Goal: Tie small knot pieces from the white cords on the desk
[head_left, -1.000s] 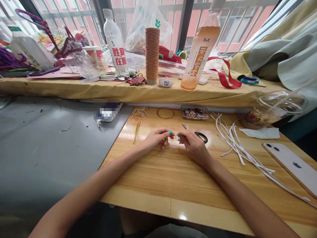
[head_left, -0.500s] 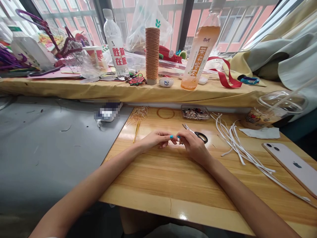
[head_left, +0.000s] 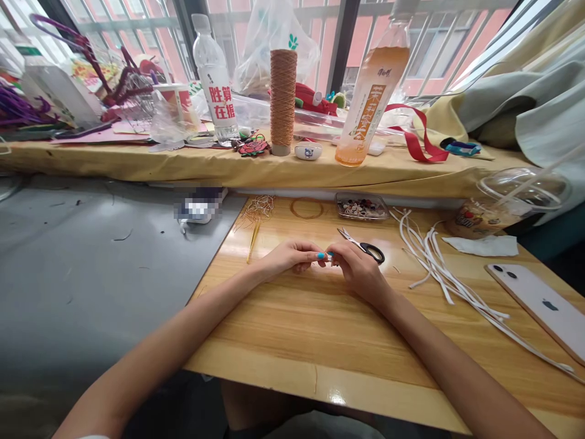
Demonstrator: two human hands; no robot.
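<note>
Hands meet fingertip to fingertip, left hand [head_left: 287,257] and right hand [head_left: 360,269] pinching one tiny piece [head_left: 328,256].

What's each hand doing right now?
Left hand: fingers pinched on a small item, too small to identify.
Right hand: pinched on the same small item.

head cam | faces forward-down | near wooden table [head_left: 320,329] | single view

The clear water bottle [head_left: 214,79] bore red characters "胜算在握" on its white label. The orange drink bottle's [head_left: 371,91] label was not legible. The phone [head_left: 542,305] showed an apple logo.
</note>
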